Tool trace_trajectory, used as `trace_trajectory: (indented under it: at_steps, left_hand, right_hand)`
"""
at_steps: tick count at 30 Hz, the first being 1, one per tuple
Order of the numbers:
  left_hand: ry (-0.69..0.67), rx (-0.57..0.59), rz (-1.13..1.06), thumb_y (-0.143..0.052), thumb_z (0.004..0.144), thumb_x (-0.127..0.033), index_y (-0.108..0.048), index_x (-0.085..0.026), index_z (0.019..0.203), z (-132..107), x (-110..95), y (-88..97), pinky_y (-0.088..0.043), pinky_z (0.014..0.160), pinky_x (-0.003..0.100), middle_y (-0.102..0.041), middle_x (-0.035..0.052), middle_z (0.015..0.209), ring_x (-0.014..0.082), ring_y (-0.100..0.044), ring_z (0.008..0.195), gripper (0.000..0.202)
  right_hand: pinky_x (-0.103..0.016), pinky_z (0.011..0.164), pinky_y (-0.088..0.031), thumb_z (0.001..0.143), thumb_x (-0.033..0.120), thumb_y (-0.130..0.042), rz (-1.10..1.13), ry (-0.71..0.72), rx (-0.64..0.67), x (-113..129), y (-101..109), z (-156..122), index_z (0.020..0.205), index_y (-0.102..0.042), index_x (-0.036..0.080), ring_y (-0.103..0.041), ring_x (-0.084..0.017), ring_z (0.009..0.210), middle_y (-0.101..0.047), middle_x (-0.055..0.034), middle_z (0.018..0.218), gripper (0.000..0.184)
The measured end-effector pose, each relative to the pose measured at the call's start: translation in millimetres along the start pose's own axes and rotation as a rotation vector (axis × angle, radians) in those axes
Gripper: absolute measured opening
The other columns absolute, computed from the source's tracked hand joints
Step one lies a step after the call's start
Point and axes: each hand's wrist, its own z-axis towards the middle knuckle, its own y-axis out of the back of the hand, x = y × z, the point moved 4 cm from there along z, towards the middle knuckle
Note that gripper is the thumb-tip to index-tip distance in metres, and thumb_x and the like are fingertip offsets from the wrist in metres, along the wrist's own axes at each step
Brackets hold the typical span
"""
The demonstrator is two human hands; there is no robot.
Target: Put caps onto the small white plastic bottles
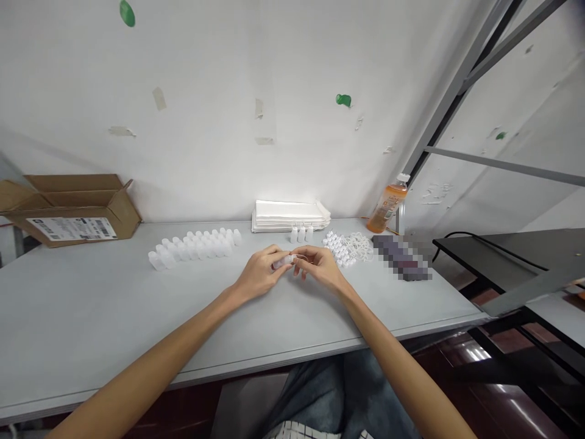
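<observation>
My left hand [260, 271] and my right hand [320, 266] meet over the middle of the grey table [91, 317]. Between their fingertips they pinch a small translucent plastic bottle [284, 261], held on its side. Both hands have their fingers curled round it. Behind the left hand lie rows of several small white bottles [194, 247]. Three more small bottles [301, 234] stand just behind the hands. A heap of small white caps and rings [350, 247] lies to the right of my right hand.
A stack of white sheets [290, 214] lies against the wall. An open cardboard box [73, 207] sits at the far left. An orange drink bottle [388, 210] leans at the back right beside a dark blurred object [402, 257]. A dark table [512, 256] stands to the right.
</observation>
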Motion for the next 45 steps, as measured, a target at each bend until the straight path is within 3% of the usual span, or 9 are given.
trace_trajectory:
  at_steps: [7,10,13,16,24,36,45]
  left_hand:
    - [-0.145,-0.11,0.278,-0.048,0.093,-0.028,-0.069,-0.021,0.11,-4.4,-4.8,-0.2,-0.044,0.068,0.025,-0.068,0.0071,0.096,0.0168,-0.06,0.084,0.028]
    - [-0.096,-0.114,0.222,-0.051,0.092,-0.033,-0.066,-0.022,0.116,-2.1,-4.1,1.5,-0.045,0.068,0.026,-0.068,0.0061,0.1,0.0174,-0.061,0.085,0.03]
    - [-0.01,-0.034,0.112,-0.051,0.092,-0.036,-0.062,-0.021,0.123,0.9,-1.4,0.9,-0.044,0.065,0.026,-0.067,0.0057,0.099,0.0156,-0.059,0.075,0.036]
    - [0.011,0.006,0.058,-0.048,0.094,-0.034,-0.066,-0.019,0.116,1.6,-0.2,0.6,-0.043,0.062,0.026,-0.067,0.0051,0.091,0.0134,-0.054,0.066,0.032]
    - [-0.133,-0.088,0.013,-0.044,0.096,-0.029,-0.066,-0.02,0.113,-2.6,-7.4,3.5,-0.041,0.059,0.024,-0.064,0.0062,0.09,0.0129,-0.053,0.068,0.03]
    - [-0.325,-0.156,0.128,-0.043,0.095,-0.019,-0.062,-0.018,0.12,-5.3,-11.4,-3.6,-0.05,0.073,0.029,-0.066,0.01,0.098,0.017,-0.06,0.084,0.031]
    - [-0.44,-0.211,0.238,-0.043,0.094,-0.014,-0.059,-0.02,0.124,-6.9,-15.6,-3.7,-0.052,0.072,0.029,-0.066,0.0091,0.096,0.0176,-0.061,0.087,0.034]
  right_hand:
    - [-0.026,0.048,-0.053,0.073,0.042,-0.074,0.081,0.034,-0.01,-0.7,-0.2,-0.1,0.086,-0.067,0.016,-0.065,-0.016,0.064,-0.066,-0.0042,0.078,0.03]
    - [-0.027,0.049,-0.055,0.072,0.042,-0.075,0.088,0.067,-0.051,-0.8,1.2,0.2,0.085,-0.067,0.016,-0.065,-0.016,0.065,-0.065,-0.0034,0.075,0.03]
    - [-0.027,0.052,-0.056,0.072,0.04,-0.075,0.077,0.088,-0.091,-0.7,3.1,0.7,0.086,-0.067,0.016,-0.065,-0.016,0.069,-0.065,-0.003,0.076,0.029]
    - [-0.028,0.053,-0.057,0.072,0.039,-0.075,0.082,0.085,-0.082,0.2,3.1,0.7,0.088,-0.068,0.016,-0.065,-0.016,0.071,-0.065,-0.0034,0.079,0.029]
    - [-0.033,0.062,-0.059,0.074,0.044,-0.074,0.132,0.043,0.024,9.1,-0.2,-4.3,0.092,-0.067,0.016,-0.068,-0.019,0.072,-0.068,-0.0042,0.077,0.034]
    - [-0.038,0.068,-0.059,0.075,0.038,-0.073,0.175,0.018,0.053,7.9,2.6,-5.7,0.084,-0.061,0.016,-0.068,-0.017,0.069,-0.068,-0.0029,0.078,0.027]
    - [-0.039,0.076,-0.058,0.077,0.04,-0.073,0.196,-0.006,0.092,8.0,5.3,-7.9,0.086,-0.06,0.017,-0.068,-0.016,0.071,-0.068,-0.0026,0.079,0.028]
